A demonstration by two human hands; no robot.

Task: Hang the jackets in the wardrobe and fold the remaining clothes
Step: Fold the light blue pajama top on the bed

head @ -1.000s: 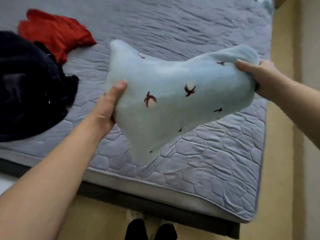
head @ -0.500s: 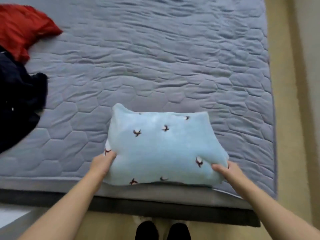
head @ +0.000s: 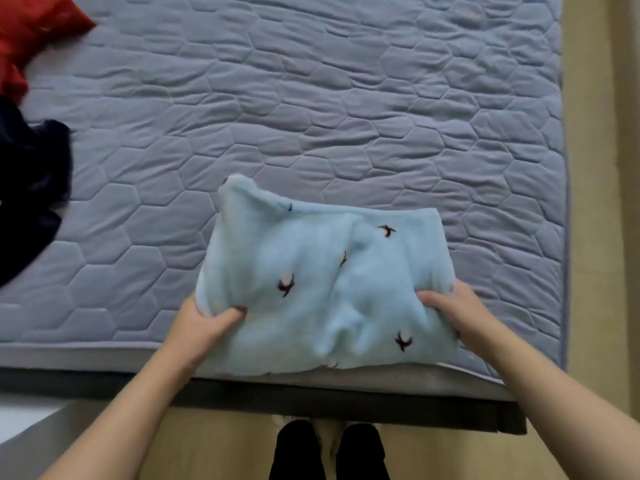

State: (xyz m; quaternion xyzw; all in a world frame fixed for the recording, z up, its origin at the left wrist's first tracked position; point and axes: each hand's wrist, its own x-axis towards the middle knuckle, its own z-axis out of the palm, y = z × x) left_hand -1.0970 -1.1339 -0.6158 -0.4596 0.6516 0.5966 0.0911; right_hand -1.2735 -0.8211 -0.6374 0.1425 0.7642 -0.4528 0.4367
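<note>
Two bare hands are on one piece of clothing, a folded light blue fleece garment dotted with small dark bird-like motifs. It lies on the grey quilted mattress with its hexagon stitching, right at the near edge, its front hem just overhanging the pale side band. The left hand grasps the garment's near left side, thumb on top and dug into the pile, the other fingers tucked beneath the cloth where I cannot see them. The right hand grasps the near right side the same way, thumb pressed over the top, fingers hidden under. Between the two thumbs the fleece is bunched into soft ridges, and the far left corner stands up in a little peak (the far right corner lies flat). Over at the left edge of the bed, well apart from the blue one, a crumpled red garment sits toward the far corner and a dark navy garment is heaped just nearer. Below the mattress runs the dark bed frame, and on the pale wooden floor two black-clad feet stand close to it.
</note>
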